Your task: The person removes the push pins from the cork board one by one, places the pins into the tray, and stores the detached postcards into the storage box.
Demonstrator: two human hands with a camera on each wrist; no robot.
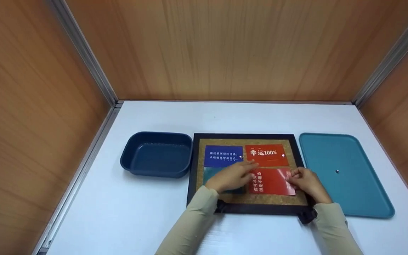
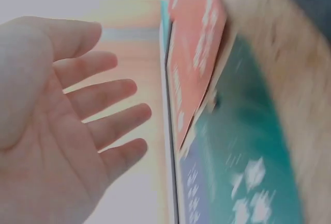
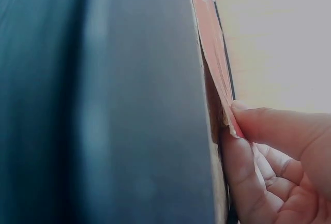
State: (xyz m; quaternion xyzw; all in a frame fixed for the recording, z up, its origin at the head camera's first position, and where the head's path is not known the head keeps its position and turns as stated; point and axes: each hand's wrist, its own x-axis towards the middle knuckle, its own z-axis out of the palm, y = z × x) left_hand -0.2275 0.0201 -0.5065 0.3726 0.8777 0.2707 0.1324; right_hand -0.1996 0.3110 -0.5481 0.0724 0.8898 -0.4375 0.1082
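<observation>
A black-framed corkboard holds a blue card, a red card and a green card, with white characters visible on each. At its lower right lies another red card, whose right edge my right hand pinches between thumb and finger; in the right wrist view that edge is lifted off the cork. My left hand hovers over the board with fingers extended and spread, partly hiding the green card. Shiny pins sit on the upper cards.
Left of the board stands a dark blue basin. A teal tray lies to the right, bearing one small pin. Wood-grain panels enclose the white table at the back and sides.
</observation>
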